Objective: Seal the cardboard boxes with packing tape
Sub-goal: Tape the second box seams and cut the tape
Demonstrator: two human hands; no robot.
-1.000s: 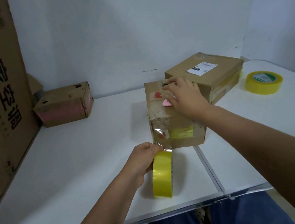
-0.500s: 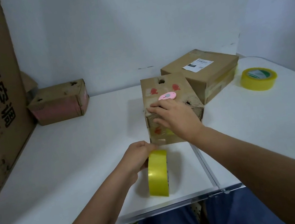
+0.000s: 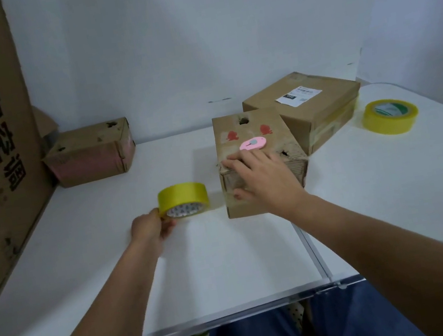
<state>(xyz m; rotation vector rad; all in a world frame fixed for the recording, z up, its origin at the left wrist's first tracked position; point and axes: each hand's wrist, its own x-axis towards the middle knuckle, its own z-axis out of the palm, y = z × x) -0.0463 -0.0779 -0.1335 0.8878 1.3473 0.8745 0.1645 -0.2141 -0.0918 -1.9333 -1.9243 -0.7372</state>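
Both hands on the job: left hand (image 3: 152, 229) grips the tape roll (image 3: 183, 199), right hand (image 3: 262, 177) presses on the box (image 3: 251, 144).

Left fingers curl round the near edge of the yellow roll, which sits on the white table (image 3: 110, 246) just left of the box. Right fingers are spread over the box's near top edge, thumb down on its front face. A pink cutter (image 3: 253, 143) lies on the box top, just beyond the fingertips. Behind and touching it stands a bigger box (image 3: 319, 109) with a label; a second roll (image 3: 389, 116) lies to the right, a worn box (image 3: 93, 153) at far left.
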